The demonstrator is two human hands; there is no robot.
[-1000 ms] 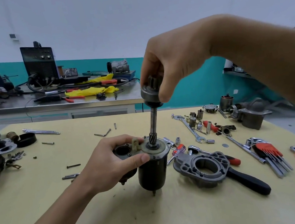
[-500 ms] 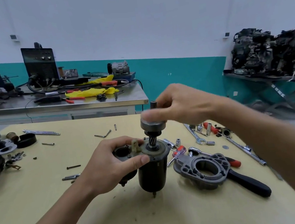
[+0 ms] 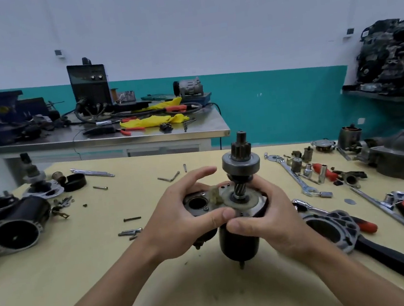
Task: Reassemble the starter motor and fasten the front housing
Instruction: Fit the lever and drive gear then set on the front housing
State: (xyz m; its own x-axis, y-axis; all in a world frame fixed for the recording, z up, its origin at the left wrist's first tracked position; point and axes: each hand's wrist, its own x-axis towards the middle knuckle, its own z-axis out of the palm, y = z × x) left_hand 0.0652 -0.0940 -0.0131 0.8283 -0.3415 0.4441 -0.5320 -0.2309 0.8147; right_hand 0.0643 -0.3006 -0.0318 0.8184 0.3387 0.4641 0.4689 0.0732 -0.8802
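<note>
Both hands clasp the upright motor (image 3: 239,239) at mid-table (image 3: 84,281).
Left hand (image 3: 179,221) grips the solenoid side, thumb on the end plate; right hand (image 3: 267,218) wraps the black body. The drive (image 3: 241,163) sits on the shaft rising from the motor's top. The front housing (image 3: 341,222) lies flat just right of the right hand.

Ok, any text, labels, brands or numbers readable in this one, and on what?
No text can be read anywhere in this frame.
Yellow patch on the dark blue object: blurred, unreadable.
Front panel of the black welding machine: only knobs show, markings too small.
Small wall plate: too small to read.
Starter motor: no marking visible.
</note>
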